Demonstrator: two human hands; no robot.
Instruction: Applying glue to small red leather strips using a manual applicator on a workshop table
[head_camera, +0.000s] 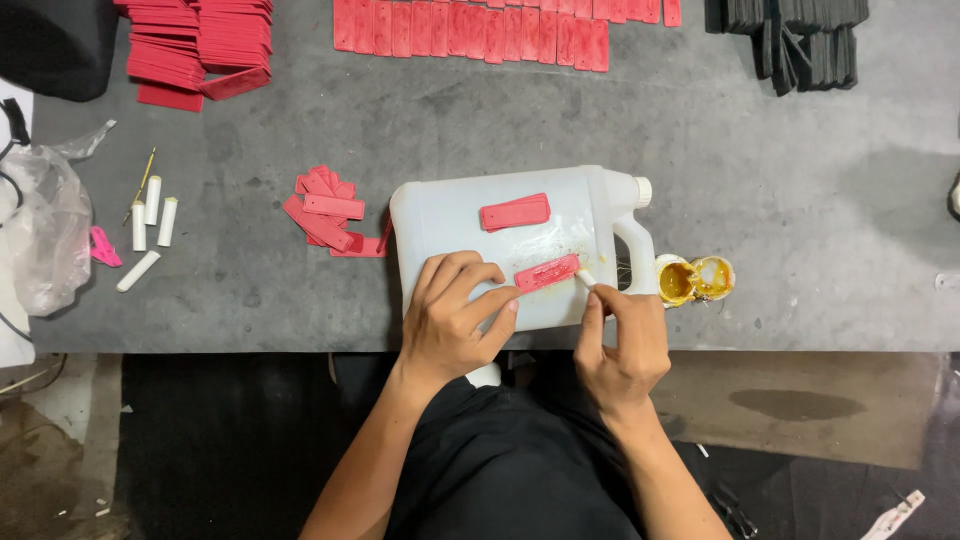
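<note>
Grey table (760, 180) carries white jug (480, 215), red strips (470, 28), glue cup (677, 282).

Single head view, looking straight down. Light is even and moderately bright, diffuse, apparently from overhead; no hard-edged shadows. Soft short shadows lie under the left hand (452, 318) and right hand (620, 345) on the white jug (470, 215). The jug is the brightest surface, close to clipping on its left part, with faint sheen near its handle. The grey table (760, 170) shows mottled tone and a darker patch at right. Below the near table edge the floor goes dim, detail in the black clothing (510, 470) is lost. Focus sharp at centre; corners slightly soft, perhaps mild wide-angle stretch. No motion blur on the hands.
</note>
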